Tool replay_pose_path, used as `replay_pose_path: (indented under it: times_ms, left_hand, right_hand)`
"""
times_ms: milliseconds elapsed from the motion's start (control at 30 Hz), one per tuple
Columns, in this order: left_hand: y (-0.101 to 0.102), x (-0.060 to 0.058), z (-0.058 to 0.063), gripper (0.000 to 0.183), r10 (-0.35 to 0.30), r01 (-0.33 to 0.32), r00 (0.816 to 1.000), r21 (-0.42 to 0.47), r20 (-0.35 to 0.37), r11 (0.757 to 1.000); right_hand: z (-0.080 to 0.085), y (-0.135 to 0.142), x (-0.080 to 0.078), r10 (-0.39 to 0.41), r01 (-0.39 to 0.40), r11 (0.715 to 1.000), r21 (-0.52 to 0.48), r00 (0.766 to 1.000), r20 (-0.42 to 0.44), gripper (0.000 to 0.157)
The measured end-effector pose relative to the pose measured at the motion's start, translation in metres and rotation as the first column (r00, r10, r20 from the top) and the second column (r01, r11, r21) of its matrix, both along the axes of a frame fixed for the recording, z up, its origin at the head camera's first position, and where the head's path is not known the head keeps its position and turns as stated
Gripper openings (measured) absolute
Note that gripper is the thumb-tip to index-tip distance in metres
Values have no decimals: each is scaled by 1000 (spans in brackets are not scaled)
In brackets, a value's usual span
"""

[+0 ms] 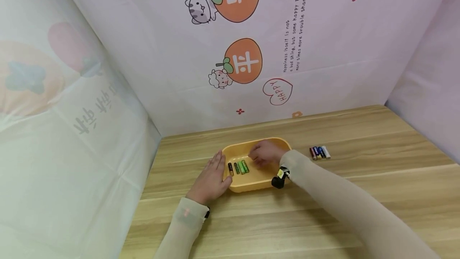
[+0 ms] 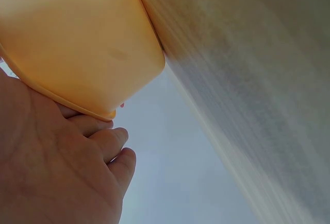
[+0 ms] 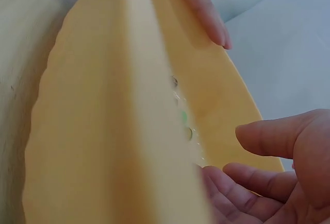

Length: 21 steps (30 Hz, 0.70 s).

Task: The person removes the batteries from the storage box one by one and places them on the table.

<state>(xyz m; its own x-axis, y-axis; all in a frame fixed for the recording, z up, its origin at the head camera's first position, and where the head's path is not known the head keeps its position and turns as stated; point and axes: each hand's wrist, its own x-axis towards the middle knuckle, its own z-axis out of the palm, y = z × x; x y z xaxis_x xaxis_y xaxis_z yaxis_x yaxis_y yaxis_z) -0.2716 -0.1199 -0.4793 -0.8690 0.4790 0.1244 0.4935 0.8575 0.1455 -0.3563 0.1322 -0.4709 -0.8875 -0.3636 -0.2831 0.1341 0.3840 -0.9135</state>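
Observation:
A yellow plastic tray (image 1: 251,185) sits on the wooden table. Near its left end, several batteries (image 1: 241,167) lie side by side, one black and orange and the others green. My left hand (image 1: 212,180) rests against the tray's left rim with its fingers extended; in the left wrist view the fingers (image 2: 109,142) touch the rim from outside. My right hand (image 1: 265,153) reaches into the tray, right of the batteries. The right wrist view shows its thumb (image 3: 270,136) apart from the loosely bent fingers, with nothing visible between them. The near wall hides part of those fingers.
Right of the tray, another row of batteries (image 1: 320,152) in red, blue and white lies on the table (image 1: 273,219). A white printed sheet (image 1: 201,103) stands behind the table, and plain-looking sheeting hangs at both sides.

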Motion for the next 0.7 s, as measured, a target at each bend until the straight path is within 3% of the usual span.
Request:
replay_pose_path:
  times_ms: [233, 400, 533, 700]
  left_hand:
    - [2, -3, -1, 73, -8, 8, 1000, 1, -17, 1000]
    - [2, -4, 0, 73, -6, 6, 1000, 0, -6, 1000]
    - [3, -5, 1, 73, -5, 5, 1000, 5, -8, 1000]
    - [2, -1, 1, 73, 1, -1, 1000, 4, -2, 1000]
  right_hand:
    - [-1, -13, 1, 4, -4, 1000, 21, 1000, -10, 25]
    - [-5, -22, 0, -9, 10, 998, 59, 1000, -24, 16]
    - [-7, -28, 0, -26, 34, 994, 106, 996, -82, 11]
    - [-15, -34, 2, 16, 14, 984, 179, 986, -166, 17]
